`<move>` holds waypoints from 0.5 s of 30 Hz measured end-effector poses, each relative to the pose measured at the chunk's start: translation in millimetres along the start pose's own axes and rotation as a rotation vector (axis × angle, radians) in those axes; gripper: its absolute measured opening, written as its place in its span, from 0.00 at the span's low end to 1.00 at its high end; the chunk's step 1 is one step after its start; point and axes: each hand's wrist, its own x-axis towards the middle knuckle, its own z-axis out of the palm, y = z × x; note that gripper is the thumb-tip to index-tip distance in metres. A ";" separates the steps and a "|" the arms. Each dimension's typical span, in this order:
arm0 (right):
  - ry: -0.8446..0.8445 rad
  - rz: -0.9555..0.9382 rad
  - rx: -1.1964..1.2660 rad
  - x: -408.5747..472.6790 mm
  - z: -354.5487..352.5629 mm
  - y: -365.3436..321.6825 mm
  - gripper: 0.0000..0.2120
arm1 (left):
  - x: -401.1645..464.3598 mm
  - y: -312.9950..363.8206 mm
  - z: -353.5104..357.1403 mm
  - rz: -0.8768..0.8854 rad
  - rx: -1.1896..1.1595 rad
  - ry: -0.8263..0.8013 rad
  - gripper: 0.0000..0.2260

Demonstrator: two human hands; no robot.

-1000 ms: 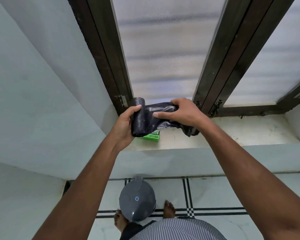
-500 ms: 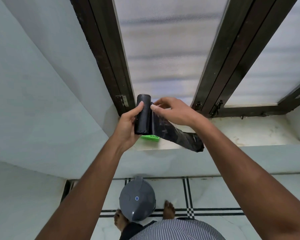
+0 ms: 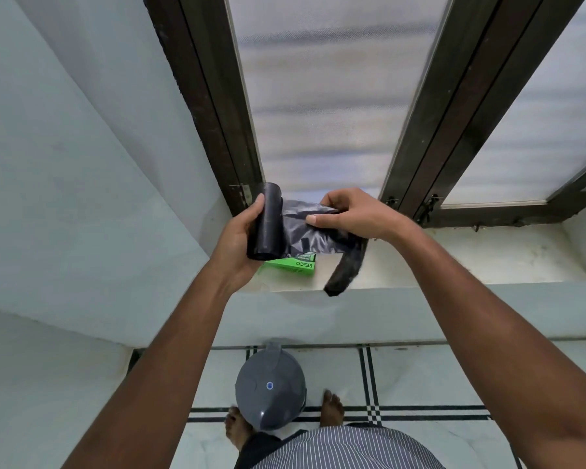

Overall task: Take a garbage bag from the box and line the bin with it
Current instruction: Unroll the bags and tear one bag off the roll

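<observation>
We are standing at the window sill [image 3: 454,262] with the roll of black garbage bags [image 3: 266,225] already out of its green box [image 3: 293,265], which is lying on the sill just below and behind the roll. Our left hand [image 3: 239,245] is cupping the roll upright, its grip closed around the cylinder with the thumb pressing near the top end. Our right hand [image 3: 356,214] is pinching the loose sheet of the first bag [image 3: 305,231], fingers and thumb closed on the plastic just beside the roll, while the free tail of that bag is curling down past the edge of the sill.

So we are judging the first part as partly done: the roll is out of the box and one bag is being unwound, but it is not yet separated from the roll, as far as we can tell. We cannot make out a perforation line.

Everything to do with the bin [image 3: 269,389] is remaining. It is sitting on the tiled floor [image 3: 420,377] between our bare feet, well below our hands, with its grey lid closed. We are still needing to tear the bag free, shake it open, lift the lid and fit the bag inside over the rim.
</observation>
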 end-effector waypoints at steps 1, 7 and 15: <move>-0.003 0.009 -0.023 -0.8 -4.0 0.6 0.20 | -0.1 0.4 -1.7 0.000 0.006 0.008 0.21; 0.028 0.112 -0.296 -3.9 -24.7 -1.9 0.30 | -5.7 -3.0 3.0 -0.014 0.027 -0.025 0.25; -0.014 -0.019 -0.201 0.0 2.1 -24.5 0.30 | -15.9 -3.5 19.4 -0.033 0.046 -0.083 0.19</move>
